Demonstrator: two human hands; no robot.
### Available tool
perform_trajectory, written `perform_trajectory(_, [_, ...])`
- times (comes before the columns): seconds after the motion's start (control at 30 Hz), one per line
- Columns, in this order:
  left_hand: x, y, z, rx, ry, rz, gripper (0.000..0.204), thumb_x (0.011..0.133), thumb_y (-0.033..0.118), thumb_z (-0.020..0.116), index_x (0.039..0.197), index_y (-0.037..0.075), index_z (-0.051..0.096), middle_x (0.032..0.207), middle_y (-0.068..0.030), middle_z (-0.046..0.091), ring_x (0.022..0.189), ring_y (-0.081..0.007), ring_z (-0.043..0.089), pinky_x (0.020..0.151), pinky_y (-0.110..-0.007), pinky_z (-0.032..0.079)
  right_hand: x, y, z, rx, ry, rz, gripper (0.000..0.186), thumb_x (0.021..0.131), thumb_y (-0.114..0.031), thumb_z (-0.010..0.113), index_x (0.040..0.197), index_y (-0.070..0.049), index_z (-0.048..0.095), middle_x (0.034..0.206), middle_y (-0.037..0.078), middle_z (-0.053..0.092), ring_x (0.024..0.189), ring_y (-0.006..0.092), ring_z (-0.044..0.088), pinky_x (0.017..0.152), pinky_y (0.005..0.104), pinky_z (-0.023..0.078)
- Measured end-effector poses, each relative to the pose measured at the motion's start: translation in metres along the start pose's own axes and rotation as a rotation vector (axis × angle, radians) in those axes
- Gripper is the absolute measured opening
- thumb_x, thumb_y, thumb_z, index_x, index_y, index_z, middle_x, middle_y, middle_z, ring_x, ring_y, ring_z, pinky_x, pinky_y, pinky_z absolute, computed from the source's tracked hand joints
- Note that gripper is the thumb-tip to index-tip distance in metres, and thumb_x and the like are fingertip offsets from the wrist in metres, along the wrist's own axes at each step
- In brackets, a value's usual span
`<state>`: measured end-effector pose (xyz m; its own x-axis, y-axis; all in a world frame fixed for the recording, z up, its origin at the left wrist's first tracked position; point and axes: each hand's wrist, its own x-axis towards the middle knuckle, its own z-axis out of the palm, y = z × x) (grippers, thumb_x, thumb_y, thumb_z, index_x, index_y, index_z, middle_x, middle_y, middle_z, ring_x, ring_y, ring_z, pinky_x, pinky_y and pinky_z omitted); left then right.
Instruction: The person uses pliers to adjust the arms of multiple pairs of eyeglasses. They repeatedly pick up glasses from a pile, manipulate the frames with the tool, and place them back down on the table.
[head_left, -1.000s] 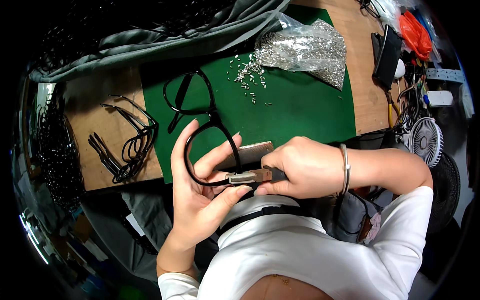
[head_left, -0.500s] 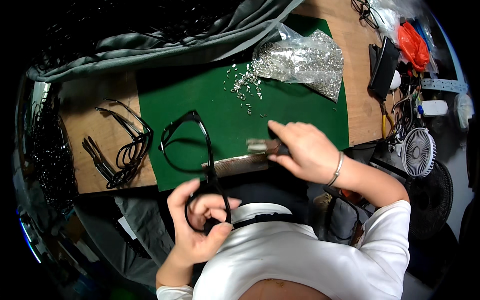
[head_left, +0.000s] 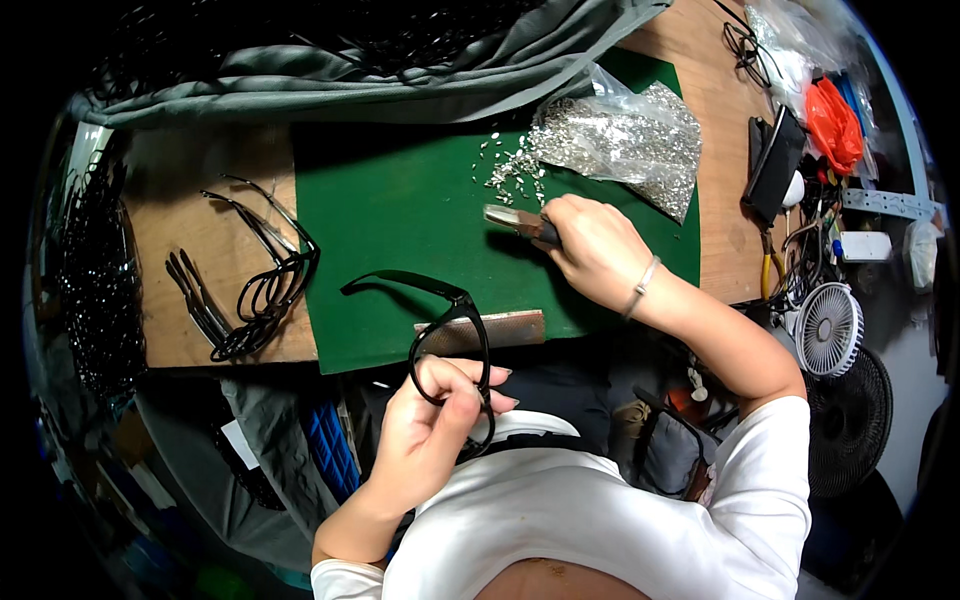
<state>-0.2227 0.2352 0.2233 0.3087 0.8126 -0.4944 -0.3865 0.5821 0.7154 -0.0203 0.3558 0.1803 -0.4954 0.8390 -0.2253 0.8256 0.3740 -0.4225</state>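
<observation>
My left hand (head_left: 425,440) is closed on a black eyeglass frame (head_left: 484,340), pinching it near the bridge; one temple reaches out to the left over the green mat (head_left: 400,200). In my right hand (head_left: 600,250) is a pair of pliers (head_left: 522,221) with a dark handle, jaws pointing left above the mat. Just beyond the pliers lie small loose silvery pieces (head_left: 518,175), spilled by a clear plastic bag (head_left: 645,135) full of them. A flat perforated metal strip (head_left: 515,328) rests at the mat's near edge, partly behind the frame.
Several black eyeglass frames (head_left: 275,290) stand nested on the wood at left. Grey cloth (head_left: 330,92) with a dark glossy pile borders the far side. At right are a phone-like black slab (head_left: 775,165), a red plastic bag (head_left: 833,125), cables and a small white fan (head_left: 830,328).
My right hand has carried the pliers farther from me, toward the silvery pieces. My left hand has turned the eyeglass frame and shifted its grip toward the bridge. The view has shifted slightly.
</observation>
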Motion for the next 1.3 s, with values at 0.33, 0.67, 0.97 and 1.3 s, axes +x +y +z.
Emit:
perform_trajectory(0.33, [0.014,-0.023,0.022,0.174,0.104,0.361,0.049,0.083,-0.007,0.045,0.126,-0.001,0.022,0.104,-0.0168,0.052,0.083,-0.0168,0.06,0.074,-0.024,0.047,-0.035,-0.072,-0.004,1.279,0.047,0.166,0.014,0.081,-0.01,0.057,0.083,0.001,0.049,0.065,0.005,0.054,0.052,0.0082,0.054,0.045,0.0219,0.042])
perform_trajectory(0.67, [0.009,-0.009,0.015,0.273,0.019,0.233,0.053,0.078,-0.013,0.046,0.125,0.001,0.026,0.101,-0.018,0.052,0.078,-0.0163,0.059,0.071,-0.026,0.049,-0.026,-0.061,-0.015,1.623,-0.299,0.311,0.02,0.081,-0.017,0.061,0.086,-0.002,0.049,0.072,0.002,0.053,0.061,0.008,0.051,0.055,0.0209,0.043])
perform_trajectory(0.97, [0.0,0.009,0.012,-0.073,-0.038,0.063,0.054,0.074,-0.015,0.05,0.122,0.002,0.031,0.1,-0.0185,0.053,0.075,-0.019,0.06,0.063,-0.03,0.053,-0.03,-0.069,-0.022,1.562,-0.349,0.32,0.023,0.082,-0.018,0.06,0.089,0.0,0.047,0.074,0.003,0.054,0.061,0.0068,0.052,0.055,0.0208,0.043])
perform_trajectory(1.3, [-0.011,0.019,0.001,-0.063,-0.102,-0.068,0.051,0.078,-0.013,0.047,0.123,0.0,0.029,0.103,-0.0169,0.055,0.077,-0.0161,0.059,0.068,-0.025,0.048,-0.046,-0.044,-0.047,0.773,-0.626,-0.037,0.031,0.085,-0.028,0.052,0.094,0.002,0.052,0.075,0.016,0.056,0.07,0.0247,0.057,0.065,0.0302,0.045])
